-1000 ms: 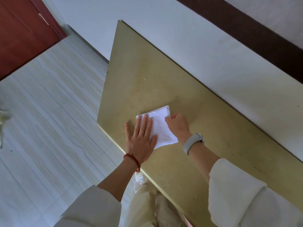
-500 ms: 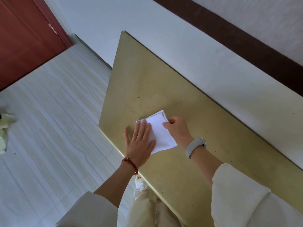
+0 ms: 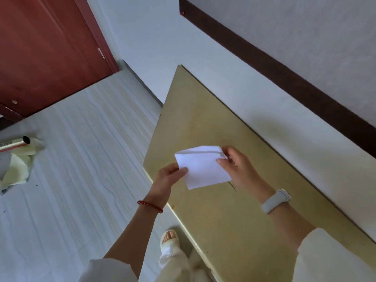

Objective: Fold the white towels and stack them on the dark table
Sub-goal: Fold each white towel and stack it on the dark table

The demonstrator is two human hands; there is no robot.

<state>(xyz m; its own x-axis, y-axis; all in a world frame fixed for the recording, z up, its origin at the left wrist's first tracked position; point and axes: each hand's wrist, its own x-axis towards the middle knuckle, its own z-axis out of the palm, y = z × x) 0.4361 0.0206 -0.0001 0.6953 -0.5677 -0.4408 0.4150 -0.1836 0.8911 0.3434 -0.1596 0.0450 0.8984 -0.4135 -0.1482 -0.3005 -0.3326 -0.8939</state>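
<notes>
Both hands grasp a folded white towel (image 3: 203, 168) and hold it up over the table (image 3: 234, 220), its shadow lying on the surface just under its lower corner. At the towel's nine o'clock edge the left hand (image 3: 166, 180) pinches the cloth, thumb laid on the top face and the fingers tucked beneath out of sight. At the towel's two o'clock corner the right hand (image 3: 240, 169) pinches it between thumb and curled fingers, where the folded layers show as a doubled edge. The towel is roughly square, tilted so that one corner points toward six o'clock, and it hangs near the table's left end, close to the front edge. The table top is a dull yellow-olive slab that runs from eleven o'clock down to five o'clock, with its far long edge set against a pale wall (image 3: 264, 98) carrying a dark brown strip (image 3: 284, 74). A red bead bracelet (image 3: 150, 206) circles the left wrist and a pale wristband (image 3: 275, 201) the right; cream sleeves (image 3: 333, 259) cover both forearms lower down. At six o'clock a foot in a light sandal (image 3: 168, 239) stands on the pale striped floor (image 3: 81, 180). Toward nine o'clock a metal tube (image 3: 14, 143) lies on the floor with crumpled pale cloth (image 3: 16, 169), well apart from the table. A red-brown door (image 3: 46, 49) fills the ten o'clock corner.
</notes>
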